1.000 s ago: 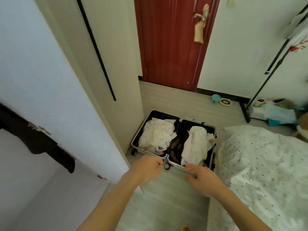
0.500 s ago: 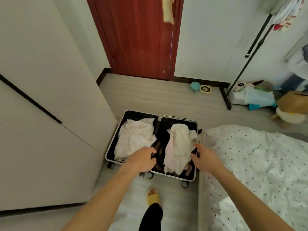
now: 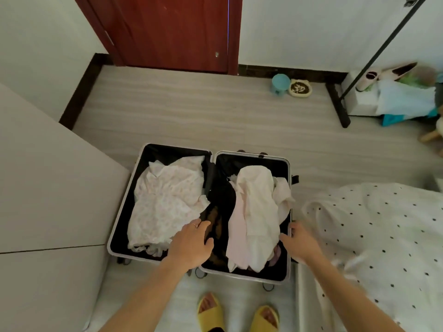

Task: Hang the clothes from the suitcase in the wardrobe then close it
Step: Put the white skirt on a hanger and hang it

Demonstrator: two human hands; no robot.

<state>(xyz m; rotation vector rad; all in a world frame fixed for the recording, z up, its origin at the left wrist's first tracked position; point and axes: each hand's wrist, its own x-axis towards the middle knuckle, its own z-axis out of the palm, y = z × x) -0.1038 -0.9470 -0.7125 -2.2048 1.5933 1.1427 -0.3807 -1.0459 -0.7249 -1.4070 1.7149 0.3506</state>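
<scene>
Choosing a first garment from the open suitcase (image 3: 251, 153): the left hand (image 3: 191, 243) rests open on the dark garment (image 3: 221, 200), the right hand (image 3: 300, 240) touches the rim beside it, grip unclear, so pinching and lifting probably comes next.

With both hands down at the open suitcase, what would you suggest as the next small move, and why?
Probably lift out the pale pink garment: it lies on top in the right half of the suitcase, the left hand rests open on the dark garment beside it, and the right hand is at its other side.
</scene>
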